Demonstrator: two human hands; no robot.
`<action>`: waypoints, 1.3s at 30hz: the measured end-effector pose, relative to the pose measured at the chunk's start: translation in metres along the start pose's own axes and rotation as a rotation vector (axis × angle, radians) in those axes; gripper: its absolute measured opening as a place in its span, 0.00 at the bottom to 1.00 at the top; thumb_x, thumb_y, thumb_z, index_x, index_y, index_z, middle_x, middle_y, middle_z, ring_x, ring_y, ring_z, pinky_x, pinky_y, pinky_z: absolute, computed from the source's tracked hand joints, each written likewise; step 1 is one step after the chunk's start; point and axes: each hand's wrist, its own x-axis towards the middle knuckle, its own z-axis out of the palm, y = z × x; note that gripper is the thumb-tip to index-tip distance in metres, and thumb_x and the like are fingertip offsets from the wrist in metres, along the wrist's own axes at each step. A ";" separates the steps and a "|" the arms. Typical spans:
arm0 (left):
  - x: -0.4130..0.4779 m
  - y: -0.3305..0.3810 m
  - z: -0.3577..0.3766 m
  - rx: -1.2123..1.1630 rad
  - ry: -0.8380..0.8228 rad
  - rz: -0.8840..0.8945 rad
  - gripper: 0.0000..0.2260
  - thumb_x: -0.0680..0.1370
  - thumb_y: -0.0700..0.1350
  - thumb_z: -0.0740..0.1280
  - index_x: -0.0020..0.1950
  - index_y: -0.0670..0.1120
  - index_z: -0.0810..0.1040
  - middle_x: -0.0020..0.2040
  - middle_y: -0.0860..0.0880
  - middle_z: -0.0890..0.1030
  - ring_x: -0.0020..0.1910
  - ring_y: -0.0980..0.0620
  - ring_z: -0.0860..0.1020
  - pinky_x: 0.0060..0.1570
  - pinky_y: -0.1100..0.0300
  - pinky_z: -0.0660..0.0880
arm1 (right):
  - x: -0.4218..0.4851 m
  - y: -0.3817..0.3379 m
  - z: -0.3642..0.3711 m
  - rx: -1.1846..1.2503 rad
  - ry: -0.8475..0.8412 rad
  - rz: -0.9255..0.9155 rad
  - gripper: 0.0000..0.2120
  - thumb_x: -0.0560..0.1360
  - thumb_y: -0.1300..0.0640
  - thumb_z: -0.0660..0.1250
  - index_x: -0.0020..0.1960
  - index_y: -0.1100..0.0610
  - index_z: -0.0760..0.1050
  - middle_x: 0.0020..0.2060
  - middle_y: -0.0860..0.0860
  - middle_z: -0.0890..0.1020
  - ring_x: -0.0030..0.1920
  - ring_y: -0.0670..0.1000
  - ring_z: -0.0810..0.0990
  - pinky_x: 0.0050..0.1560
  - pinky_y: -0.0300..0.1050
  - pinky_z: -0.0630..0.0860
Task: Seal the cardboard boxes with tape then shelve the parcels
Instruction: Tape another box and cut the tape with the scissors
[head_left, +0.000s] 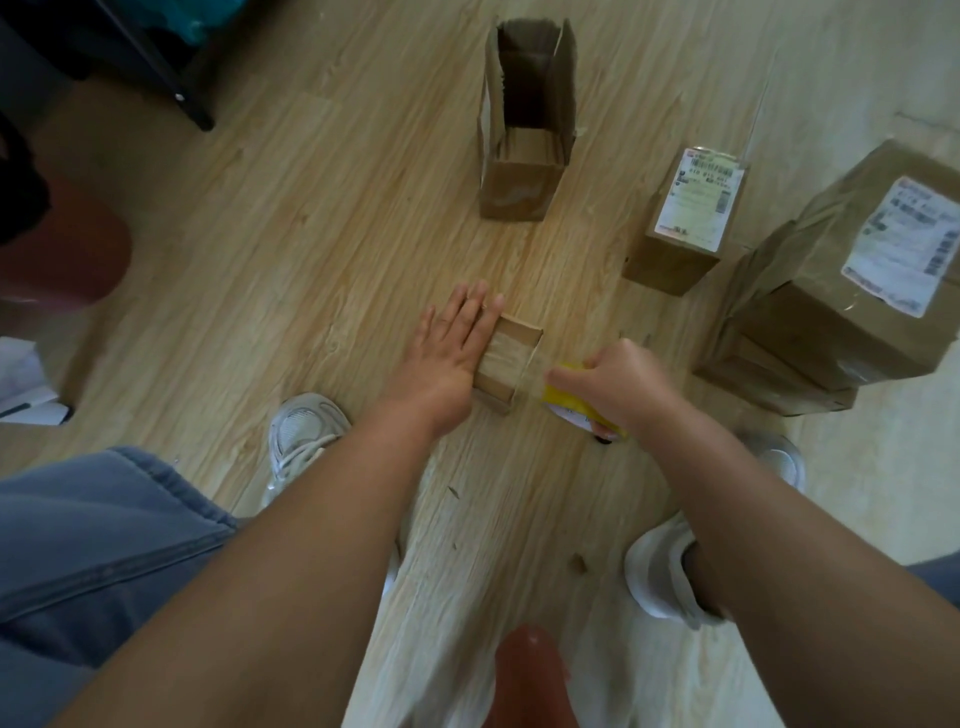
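A left hand (457, 343) lies flat, fingers straight and close together, on the left edge of a small brown cardboard box (511, 358) on the pale wood-plank floor (311, 234). The right hand (623, 379) curls its fingers round a yellow tape dispenser (566, 397) just right of the box, with what looks like clear tape stretched between them. Beyond stand a tall open cardboard box (524, 135) and two labelled brown parcels (685, 223).

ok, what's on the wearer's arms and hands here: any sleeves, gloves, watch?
Nothing worn. Left hand and right hand are bare: no gloves, and no ring or watch shows. Left forearm and right forearm are bare to the frame edge, with no sleeve in view.
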 end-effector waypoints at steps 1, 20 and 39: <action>0.000 0.002 -0.001 0.004 0.001 -0.001 0.46 0.72 0.32 0.58 0.78 0.52 0.32 0.79 0.51 0.33 0.76 0.53 0.30 0.75 0.51 0.31 | 0.001 0.000 0.003 -0.059 0.036 -0.007 0.23 0.71 0.43 0.69 0.26 0.58 0.74 0.17 0.49 0.75 0.26 0.53 0.78 0.32 0.44 0.71; 0.004 0.048 -0.024 0.488 -0.100 -0.021 0.43 0.78 0.47 0.64 0.79 0.41 0.36 0.80 0.40 0.40 0.79 0.40 0.41 0.75 0.43 0.40 | 0.012 -0.015 0.020 -0.192 0.014 0.043 0.23 0.79 0.38 0.62 0.43 0.57 0.79 0.33 0.52 0.82 0.31 0.52 0.80 0.31 0.40 0.73; 0.002 0.030 -0.063 -0.043 -0.109 -0.076 0.51 0.68 0.56 0.78 0.80 0.49 0.49 0.78 0.50 0.59 0.73 0.43 0.60 0.66 0.49 0.67 | -0.020 -0.029 -0.032 0.060 -0.218 -0.282 0.14 0.75 0.44 0.70 0.49 0.54 0.84 0.42 0.50 0.83 0.42 0.48 0.80 0.41 0.42 0.73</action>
